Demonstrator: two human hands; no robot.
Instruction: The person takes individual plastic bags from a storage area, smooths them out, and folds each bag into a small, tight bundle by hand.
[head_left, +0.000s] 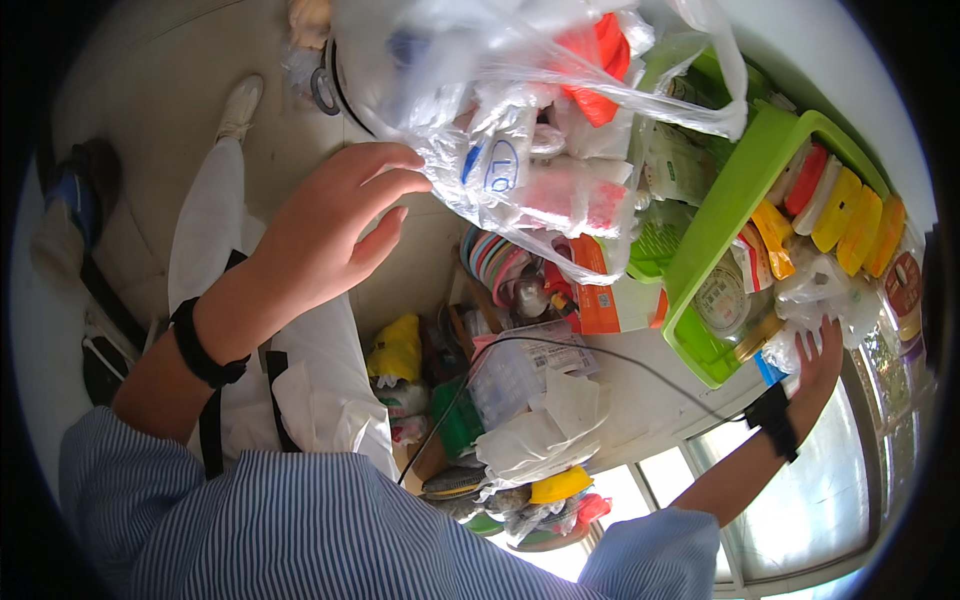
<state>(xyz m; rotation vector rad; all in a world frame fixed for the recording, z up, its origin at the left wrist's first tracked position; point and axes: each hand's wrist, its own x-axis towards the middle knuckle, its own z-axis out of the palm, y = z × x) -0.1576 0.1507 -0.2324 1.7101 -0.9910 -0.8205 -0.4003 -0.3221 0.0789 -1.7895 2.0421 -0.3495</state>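
Note:
My left hand (345, 202) is at the near left edge of a large clear plastic bag (480, 150). Its fingers are curled and apart, with the fingertips at the film; whether they pinch it is unclear. Pink packs and a red bag (600, 67) lie in or behind the clear film. At the far right, my right hand (821, 352) reaches to a crumpled clear plastic bag (810, 300) by the end of a green plastic basket (757, 157). Its fingers rest against the bag, and the grip is partly hidden. Yellow packets (855, 225) and a round clear-lidded tub (721, 298) are nearby.
Below the basket are an orange and white box (600, 300), a translucent plastic container (510, 375), a yellow bag (396, 349) and crumpled white bags (547, 435). A black cable (630, 360) crosses in front. Windows are at the lower right, a metal pot rim (349, 97) at the top.

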